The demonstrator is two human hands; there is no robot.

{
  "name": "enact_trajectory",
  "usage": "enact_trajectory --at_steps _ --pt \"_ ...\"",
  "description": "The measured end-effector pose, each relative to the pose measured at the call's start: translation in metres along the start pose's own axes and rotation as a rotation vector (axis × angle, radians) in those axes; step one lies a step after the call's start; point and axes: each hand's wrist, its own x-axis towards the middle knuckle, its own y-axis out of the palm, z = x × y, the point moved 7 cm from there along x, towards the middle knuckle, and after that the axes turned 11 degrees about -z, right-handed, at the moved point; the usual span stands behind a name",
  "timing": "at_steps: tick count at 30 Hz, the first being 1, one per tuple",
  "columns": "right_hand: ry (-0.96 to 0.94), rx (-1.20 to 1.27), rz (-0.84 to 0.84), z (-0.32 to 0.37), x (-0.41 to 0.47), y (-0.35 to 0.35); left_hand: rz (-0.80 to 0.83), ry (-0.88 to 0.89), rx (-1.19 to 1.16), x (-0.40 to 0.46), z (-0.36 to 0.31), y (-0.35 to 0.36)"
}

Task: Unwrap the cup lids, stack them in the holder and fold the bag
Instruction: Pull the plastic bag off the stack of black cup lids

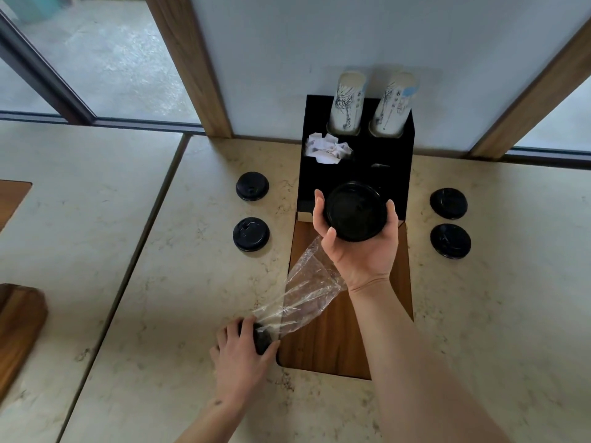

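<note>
The right hand point(358, 247) is curled around a stack of black cup lids point(355, 212), palm up, holding it over the front of the black holder point(396, 174), which stands at the back of the tabletop point(160, 251) with two sleeves of paper cups point(347, 103) upright in its rear slots and a crumpled paper point(326, 148) in a middle compartment. The left hand point(243, 356) is closed on the lower end of the clear plastic bag point(303, 295), where something dark, seemingly more lids, sits inside; the bag trails up toward the right wrist. Four single lids point(252, 186) lie on the tabletop, two on each side of the holder. The stacking step seems to be in hand: next, the stack probably needs lowering squarely into the front slot, then any remaining lids freed before the bag can be folded.
</note>
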Motion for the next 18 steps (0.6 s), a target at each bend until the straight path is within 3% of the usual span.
enact_trajectory --at_steps 8,12,15,18 --pt "-0.063 -0.217 -0.204 0.024 0.014 0.003 -0.039 -0.042 -0.056 0.012 -0.005 -0.005" --pt "-0.147 -0.386 -0.523 0.056 0.044 -0.016 -0.058 -0.044 -0.088 0.023 -0.010 -0.007" --pt "-0.304 -1.087 -0.810 0.080 0.068 -0.029 -0.071 -0.040 -0.111 0.032 -0.013 -0.009" --pt "-0.451 -1.875 -0.828 0.102 0.093 -0.024 -0.060 -0.033 -0.111 0.037 -0.012 -0.008"
